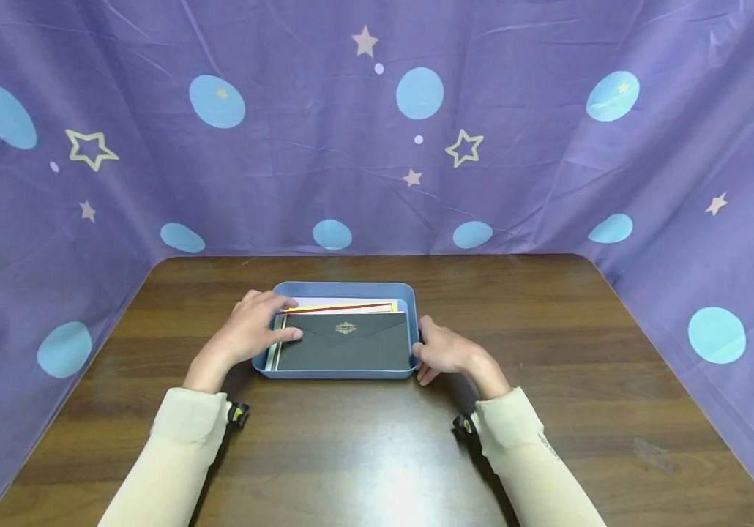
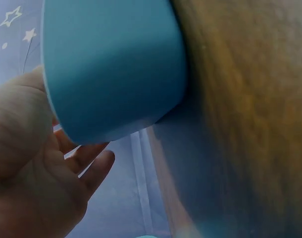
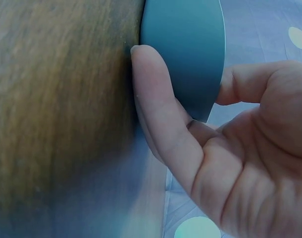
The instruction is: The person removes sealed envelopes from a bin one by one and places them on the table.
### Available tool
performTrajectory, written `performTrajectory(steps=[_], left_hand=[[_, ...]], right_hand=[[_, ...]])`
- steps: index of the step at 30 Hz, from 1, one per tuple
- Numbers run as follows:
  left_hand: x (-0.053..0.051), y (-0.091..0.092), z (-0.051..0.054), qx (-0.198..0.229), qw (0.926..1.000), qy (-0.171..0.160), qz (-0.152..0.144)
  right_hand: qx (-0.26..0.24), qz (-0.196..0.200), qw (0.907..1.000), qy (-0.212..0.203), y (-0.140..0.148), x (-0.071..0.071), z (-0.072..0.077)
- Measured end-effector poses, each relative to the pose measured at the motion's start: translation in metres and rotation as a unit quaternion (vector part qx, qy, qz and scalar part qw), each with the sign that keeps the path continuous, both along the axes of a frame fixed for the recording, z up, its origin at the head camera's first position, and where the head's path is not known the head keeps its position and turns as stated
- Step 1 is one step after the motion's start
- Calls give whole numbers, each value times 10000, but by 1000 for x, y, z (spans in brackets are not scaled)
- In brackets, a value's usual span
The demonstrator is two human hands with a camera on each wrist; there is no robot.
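Note:
A blue tray on the wooden table holds a dark green envelope with a gold emblem, lying over white, yellow and red papers. My left hand is over the tray's left edge, thumb and fingers spread above the envelope's left part; in the left wrist view the hand is beside the tray wall. At the right edge, my right hand touches the tray's outer side. The right wrist view shows this hand with fingers against the tray wall and the thumb at its rim.
The brown wooden table extends around the tray. A small clear scrap lies at the right. Behind and at the sides hangs a purple curtain with stars and blue dots.

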State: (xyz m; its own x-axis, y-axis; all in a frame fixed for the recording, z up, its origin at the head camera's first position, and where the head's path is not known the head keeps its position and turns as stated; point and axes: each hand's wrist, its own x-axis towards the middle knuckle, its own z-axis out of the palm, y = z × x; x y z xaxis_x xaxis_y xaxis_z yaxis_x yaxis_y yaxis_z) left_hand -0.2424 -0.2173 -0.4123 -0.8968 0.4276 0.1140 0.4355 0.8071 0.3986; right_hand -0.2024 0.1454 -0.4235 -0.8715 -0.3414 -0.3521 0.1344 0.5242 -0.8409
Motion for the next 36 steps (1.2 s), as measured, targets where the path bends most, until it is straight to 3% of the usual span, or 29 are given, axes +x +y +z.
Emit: performTrajectory(steps=[6,16,24,30,36], left_hand=[[-1,3,-5,-356,9992,-168,56],[-4,2,-13,-506,9984,-254,86],[-2,0,-13,-125,9994,-287,136],[-2,1,-5,377,9988,-234,198],[-1,0,1,915,9936,-646,115]], right_hand=[[-3,4,10000,-30,0,-1,-1],[5,-12,10000,12,1,1,0],[-25,20,10000,19,0,1,-3],[-68,-16,9999,127,0,0,-4],[-29,-26,9999,108,0,0,-2]])
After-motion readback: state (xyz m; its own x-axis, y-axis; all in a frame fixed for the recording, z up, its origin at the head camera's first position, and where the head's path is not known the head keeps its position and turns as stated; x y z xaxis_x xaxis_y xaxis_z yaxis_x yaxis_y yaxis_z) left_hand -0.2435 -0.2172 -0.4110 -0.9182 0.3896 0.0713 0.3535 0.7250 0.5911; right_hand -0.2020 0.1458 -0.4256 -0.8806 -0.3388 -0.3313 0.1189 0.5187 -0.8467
